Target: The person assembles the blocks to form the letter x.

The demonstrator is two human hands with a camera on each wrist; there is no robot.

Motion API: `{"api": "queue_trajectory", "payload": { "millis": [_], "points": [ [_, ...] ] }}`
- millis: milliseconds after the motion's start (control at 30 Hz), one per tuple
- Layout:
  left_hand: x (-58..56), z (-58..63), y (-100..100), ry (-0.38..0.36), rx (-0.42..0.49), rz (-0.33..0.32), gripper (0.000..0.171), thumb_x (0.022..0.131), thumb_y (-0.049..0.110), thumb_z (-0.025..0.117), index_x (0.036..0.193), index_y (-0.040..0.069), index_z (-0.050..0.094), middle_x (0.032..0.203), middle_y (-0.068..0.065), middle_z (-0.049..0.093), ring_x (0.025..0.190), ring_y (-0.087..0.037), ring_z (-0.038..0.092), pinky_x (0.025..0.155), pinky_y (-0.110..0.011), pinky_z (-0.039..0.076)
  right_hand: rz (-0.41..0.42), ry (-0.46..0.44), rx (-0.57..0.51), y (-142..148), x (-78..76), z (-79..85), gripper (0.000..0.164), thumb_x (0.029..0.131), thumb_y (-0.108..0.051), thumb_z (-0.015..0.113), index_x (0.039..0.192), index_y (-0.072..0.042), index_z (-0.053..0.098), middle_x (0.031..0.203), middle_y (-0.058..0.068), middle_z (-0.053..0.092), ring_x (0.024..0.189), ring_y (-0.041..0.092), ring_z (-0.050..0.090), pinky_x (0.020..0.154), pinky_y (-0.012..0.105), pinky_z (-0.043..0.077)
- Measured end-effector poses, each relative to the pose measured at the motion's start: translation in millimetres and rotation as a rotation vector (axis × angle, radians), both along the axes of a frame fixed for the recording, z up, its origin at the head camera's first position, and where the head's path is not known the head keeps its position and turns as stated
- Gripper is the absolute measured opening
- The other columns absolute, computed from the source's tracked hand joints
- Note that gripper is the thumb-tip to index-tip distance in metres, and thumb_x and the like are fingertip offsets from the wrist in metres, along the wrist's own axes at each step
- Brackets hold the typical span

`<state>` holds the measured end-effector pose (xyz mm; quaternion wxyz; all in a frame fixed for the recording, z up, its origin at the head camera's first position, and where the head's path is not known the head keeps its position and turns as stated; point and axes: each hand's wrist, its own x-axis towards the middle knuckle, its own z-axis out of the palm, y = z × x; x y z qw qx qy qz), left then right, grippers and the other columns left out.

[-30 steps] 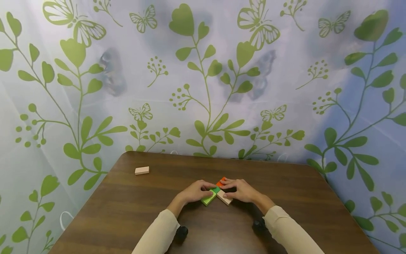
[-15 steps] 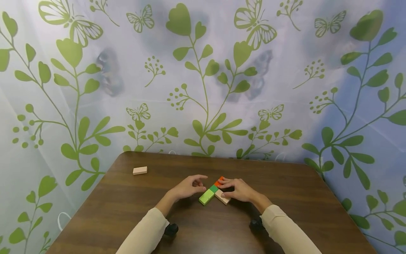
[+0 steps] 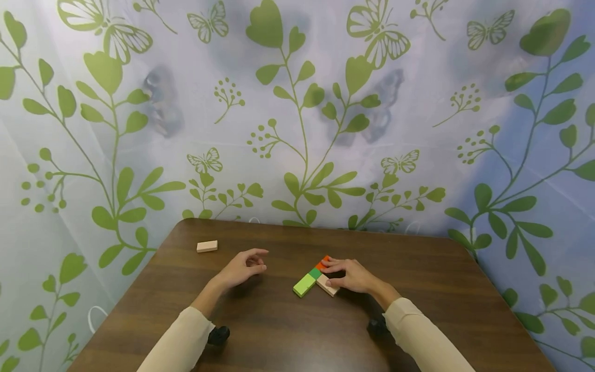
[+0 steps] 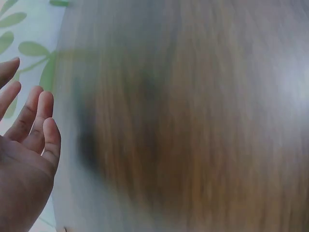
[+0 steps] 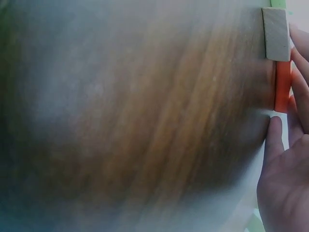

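My right hand [image 3: 353,277] rests on a small group of blocks mid-table, fingers over the orange block [image 3: 319,265] and thumb on a plain wooden block [image 3: 325,284]. A dark green block [image 3: 315,274] lies between the orange block and a light green block [image 3: 304,285], forming a slanting row. The plain block juts out sideways from that row. In the right wrist view, fingers reach along the orange block [image 5: 283,87] and plain block [image 5: 276,35]. My left hand [image 3: 240,269] is left of the group, holding nothing, its fingers loosely bent.
Another plain wooden block [image 3: 207,246] lies alone near the back left corner of the brown wooden table [image 3: 297,341]. Behind the table hangs a cloth [image 3: 297,155] printed with green leaves and butterflies.
My left hand has let go of the light green block and moved left, away from the group. My right hand stays at the orange and plain blocks.
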<state>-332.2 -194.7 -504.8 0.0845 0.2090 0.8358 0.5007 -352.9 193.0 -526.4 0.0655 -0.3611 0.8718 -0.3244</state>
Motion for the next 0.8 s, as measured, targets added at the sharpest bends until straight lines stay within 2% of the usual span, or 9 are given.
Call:
{"api": "queue_trajectory", "payload": {
  "millis": [133,433,567,800],
  "points": [
    [-1.4,0.5,-13.5,0.015,0.008,0.027,0.046,0.101,0.011,0.068,0.143,-0.004,0.055,0.108,-0.01,0.064,0.101,-0.027,0.064,0.08,-0.037,0.051,-0.001,-0.005,-0.015,0.7,-0.8,-1.1,0.046,0.096,-0.033,0.077,0.133,-0.008,0.071,0.149,0.012,0.054,0.143,0.037,0.042,0.111,0.069,0.026],
    [-5.3,1.7,-41.4,0.071,0.012,0.082,0.046,0.099,0.012,0.072,0.139,-0.006,0.058,0.111,-0.013,0.066,0.103,-0.034,0.065,0.085,-0.042,0.054,-0.007,0.001,-0.012,2.8,-1.9,-1.3,0.048,0.095,-0.035,0.077,0.134,-0.008,0.07,0.149,0.009,0.054,0.143,0.035,0.042,0.112,0.067,0.026],
    [-6.0,1.2,-55.3,0.071,0.021,0.107,0.048,0.098,0.012,0.073,0.139,-0.008,0.057,0.112,-0.016,0.067,0.105,-0.035,0.064,0.085,-0.041,0.054,-0.004,-0.012,-0.019,1.8,-0.8,-1.5,0.046,0.095,-0.034,0.077,0.133,-0.009,0.072,0.149,0.008,0.054,0.143,0.035,0.042,0.112,0.068,0.026],
    [-5.9,-1.2,-74.5,0.081,0.023,0.144,0.05,0.097,0.011,0.075,0.138,-0.01,0.056,0.115,-0.023,0.065,0.105,-0.036,0.065,0.081,-0.032,0.054,-0.008,-0.005,-0.015,1.3,-0.3,-3.0,0.044,0.096,-0.035,0.076,0.133,-0.01,0.072,0.149,0.01,0.055,0.143,0.036,0.042,0.11,0.074,0.02]
  ]
}}
